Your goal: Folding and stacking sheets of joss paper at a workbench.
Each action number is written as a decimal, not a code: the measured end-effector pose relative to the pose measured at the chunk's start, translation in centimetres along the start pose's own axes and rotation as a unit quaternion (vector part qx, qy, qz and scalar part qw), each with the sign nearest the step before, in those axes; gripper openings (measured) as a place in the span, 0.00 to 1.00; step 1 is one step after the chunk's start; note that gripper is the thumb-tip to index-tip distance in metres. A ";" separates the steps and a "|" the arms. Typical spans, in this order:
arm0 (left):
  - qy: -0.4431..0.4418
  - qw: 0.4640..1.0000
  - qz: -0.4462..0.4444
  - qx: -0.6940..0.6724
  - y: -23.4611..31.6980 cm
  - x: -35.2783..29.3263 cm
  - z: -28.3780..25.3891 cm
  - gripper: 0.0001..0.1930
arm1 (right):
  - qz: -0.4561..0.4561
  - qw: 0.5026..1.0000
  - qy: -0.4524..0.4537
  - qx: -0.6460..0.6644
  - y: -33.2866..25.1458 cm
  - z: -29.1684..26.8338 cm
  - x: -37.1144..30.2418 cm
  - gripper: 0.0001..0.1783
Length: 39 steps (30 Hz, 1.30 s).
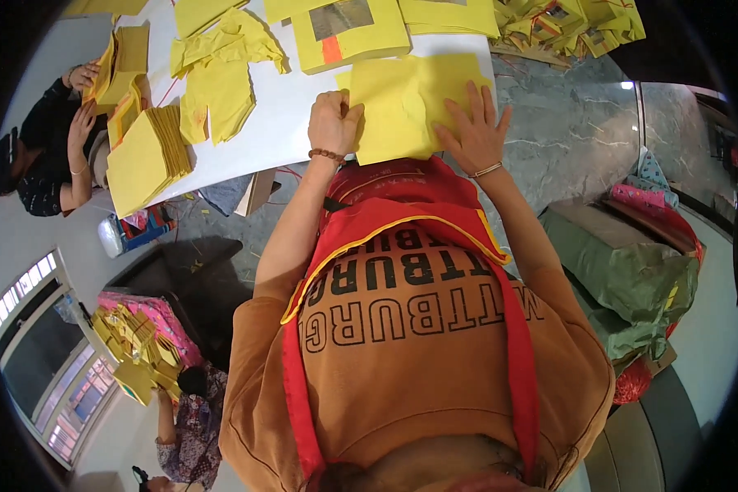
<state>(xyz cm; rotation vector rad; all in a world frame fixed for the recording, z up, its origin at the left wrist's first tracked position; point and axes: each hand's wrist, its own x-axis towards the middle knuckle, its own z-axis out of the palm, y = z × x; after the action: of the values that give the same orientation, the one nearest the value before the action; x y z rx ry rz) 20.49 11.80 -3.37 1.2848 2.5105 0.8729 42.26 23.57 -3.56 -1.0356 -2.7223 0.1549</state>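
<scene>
A yellow paper sheet point(389, 115) lies at the near edge of the white table point(279, 123), right in front of me, with a raised crease near its middle. My left hand point(334, 123) is closed at the sheet's left edge, thumb and curled fingers pressed on it. Flat on the right side of the paper rests my right hand point(474, 135), its fingers spread. Just beyond the sheet stands a thick yellow paper stack point(361, 49) with a dark grey panel and an orange strip. Crumpled yellow paper point(221, 45) lies to the left.
At the table's left end, folded yellow stacks point(152, 156) stand near a co-worker point(49, 148). A second person point(193, 418) handles yellow bundles point(139, 336) at lower left. More yellow bundles point(566, 29) are heaped far right. A green-wrapped box point(623, 262) stands to my right.
</scene>
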 end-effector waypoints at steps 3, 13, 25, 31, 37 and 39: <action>-0.025 0.984 -0.101 -0.144 -1.0 -0.5 -0.2 0.12 | -0.029 0.999 0.006 0.013 0.0 0.2 1.2 0.29; -0.077 0.937 -0.187 -0.285 0.2 -1.6 -0.9 0.32 | -0.079 0.997 -0.012 0.022 0.6 -0.6 2.8 0.33; -0.123 0.962 -0.142 -0.198 0.1 -1.0 -0.3 0.39 | -0.120 0.991 -0.014 0.066 1.2 0.8 4.6 0.30; -0.130 0.970 -0.151 -0.137 1.5 -1.1 -1.6 0.42 | -0.112 0.991 -0.044 0.066 0.9 1.0 4.1 0.36; -0.109 0.973 -0.151 -0.138 0.3 -1.7 -1.4 0.43 | -0.122 0.990 -0.049 0.056 1.1 1.2 4.1 0.37; -0.112 0.969 -0.160 -0.151 0.0 -1.7 -1.3 0.43 | -0.122 0.990 -0.050 0.053 1.0 1.1 4.1 0.37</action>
<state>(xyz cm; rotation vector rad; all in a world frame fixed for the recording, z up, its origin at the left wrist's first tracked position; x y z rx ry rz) 20.97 9.88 -2.47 0.8046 2.2170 0.9289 39.64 27.03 -4.10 -0.6780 -2.8656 0.3123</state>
